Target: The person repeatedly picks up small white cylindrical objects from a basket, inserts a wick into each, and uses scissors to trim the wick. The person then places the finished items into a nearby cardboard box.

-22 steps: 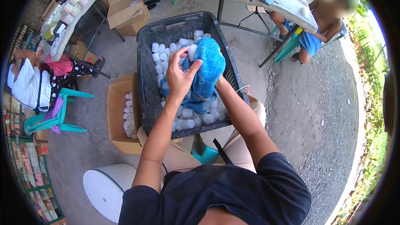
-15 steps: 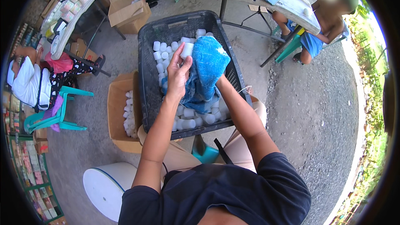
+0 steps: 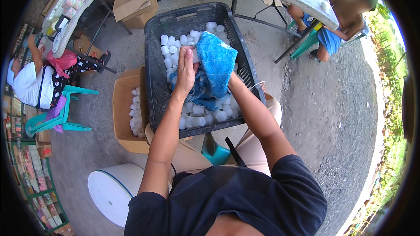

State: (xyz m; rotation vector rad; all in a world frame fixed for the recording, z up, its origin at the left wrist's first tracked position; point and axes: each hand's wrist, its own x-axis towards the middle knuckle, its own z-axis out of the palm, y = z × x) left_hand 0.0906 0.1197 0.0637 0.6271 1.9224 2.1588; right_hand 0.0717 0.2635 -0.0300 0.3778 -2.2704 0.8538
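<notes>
Over the black plastic crate (image 3: 154, 83), my left hand (image 3: 187, 71) has its fingers closed, pressed together around a small white cylinder (image 3: 195, 55) that is mostly hidden between it and the cloth. A blue towelling cloth (image 3: 216, 57) covers my right hand, whose fingers do not show; only the wrist comes out below it. The cloth's front presses against the white cylinder, and its lower folds hang into the crate. Many similar white cylinders (image 3: 198, 109) lie loose in the crate around and under the cloth.
A cardboard box (image 3: 124, 137) holding more white cylinders stands left of the crate. A white round tub (image 3: 109, 196) is at lower left. Open cartons (image 3: 133, 0) lie farther off. Two people sit at tables (image 3: 302, 4) to either side, one on a green chair (image 3: 70, 105).
My left hand has turned and closed nearer the cloth, so the white cylinder it held up in plain sight is now mostly covered. The cloth has shifted slightly. The person at left has raised an arm.
</notes>
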